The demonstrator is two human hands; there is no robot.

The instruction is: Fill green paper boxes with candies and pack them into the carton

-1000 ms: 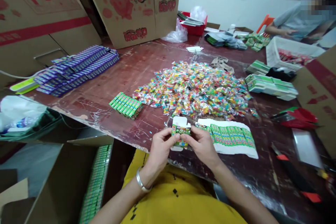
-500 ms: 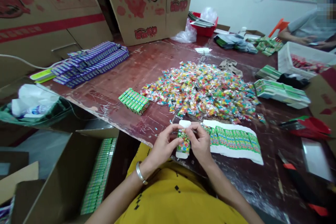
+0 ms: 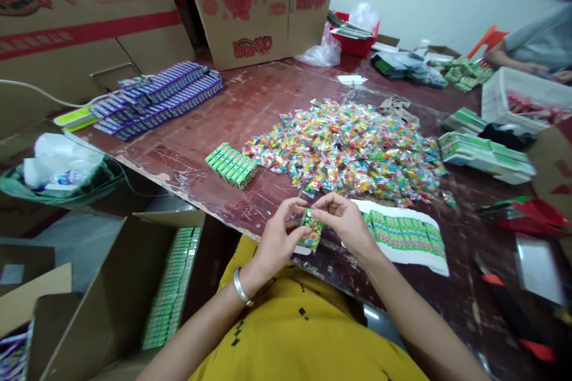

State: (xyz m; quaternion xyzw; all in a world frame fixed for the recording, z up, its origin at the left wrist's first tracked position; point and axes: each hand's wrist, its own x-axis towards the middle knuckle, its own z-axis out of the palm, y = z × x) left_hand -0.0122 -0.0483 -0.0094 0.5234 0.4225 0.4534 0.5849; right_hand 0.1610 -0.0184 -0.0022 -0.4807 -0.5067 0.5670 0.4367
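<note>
A small green printed carton point(image 3: 312, 234) is held upright between my two hands at the table's near edge. My left hand point(image 3: 282, 232) grips its left side between thumb and fingers. With thumb and fingertips, my right hand point(image 3: 342, 218) pinches at the carton's top end. A white flap shows at the bottom end; the top flap is hidden by my fingers. Just to the right, a row of flat green cartons point(image 3: 402, 232) lies on a white sheet point(image 3: 431, 266). Beyond my hands spreads a heap of clear-wrapped colourful candies point(image 3: 353, 152).
Filled green boxes point(image 3: 231, 165) stand in a row left of the heap. Purple boxes point(image 3: 156, 98) are stacked farther left. An open carton point(image 3: 111, 286) with green boxes sits below the edge. A box cutter point(image 3: 513, 303) lies right. Another person point(image 3: 540, 41) sits across.
The carton's white top flap, visible before, is out of sight beneath my fingers. My right hand has shifted over the top end. The whole view has moved slightly.
</note>
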